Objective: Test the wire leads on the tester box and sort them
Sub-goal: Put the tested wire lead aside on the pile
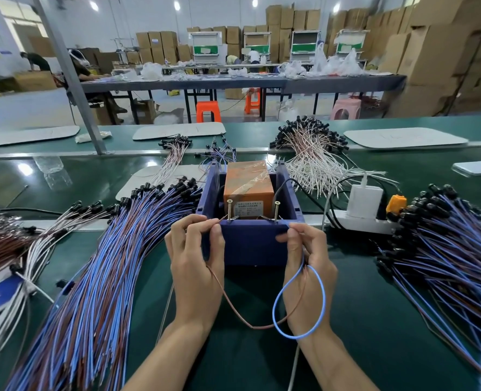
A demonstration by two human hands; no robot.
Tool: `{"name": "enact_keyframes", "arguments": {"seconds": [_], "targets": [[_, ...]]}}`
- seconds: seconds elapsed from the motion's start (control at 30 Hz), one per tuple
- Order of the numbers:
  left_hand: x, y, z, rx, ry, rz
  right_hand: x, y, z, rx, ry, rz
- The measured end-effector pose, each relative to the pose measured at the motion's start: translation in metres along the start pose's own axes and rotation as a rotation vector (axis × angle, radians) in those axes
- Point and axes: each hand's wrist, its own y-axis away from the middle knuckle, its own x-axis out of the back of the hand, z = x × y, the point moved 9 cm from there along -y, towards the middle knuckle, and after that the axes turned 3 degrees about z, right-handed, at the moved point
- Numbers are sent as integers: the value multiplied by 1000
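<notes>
Pinching at tester box (250, 244) front: left hand (195, 255) on brown wire (233, 309), right hand (308, 261) on blue wire (322, 294).

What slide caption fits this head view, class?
The left hand holds the brown wire at the left screw of the blue tester box while the right hand pinches the blue wire.

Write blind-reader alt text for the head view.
The left hand pinches a brown wire by a screw on the blue tester box; the right hand pinches a looped blue wire. Lead bundles lie on both sides.
</notes>
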Motion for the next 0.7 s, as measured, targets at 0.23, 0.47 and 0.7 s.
{"name": "enact_keyframes", "arguments": {"seconds": [0.23,0.47,0.7], "targets": [[0,0,1,-1,6,1,-2,1,3,19,25,-22],[0,0,1,-7,-10,-1,-2,1,1,29,38,-41],[0,0,1,-10,-15,2,-3,1,5,8,20,-20]]}}
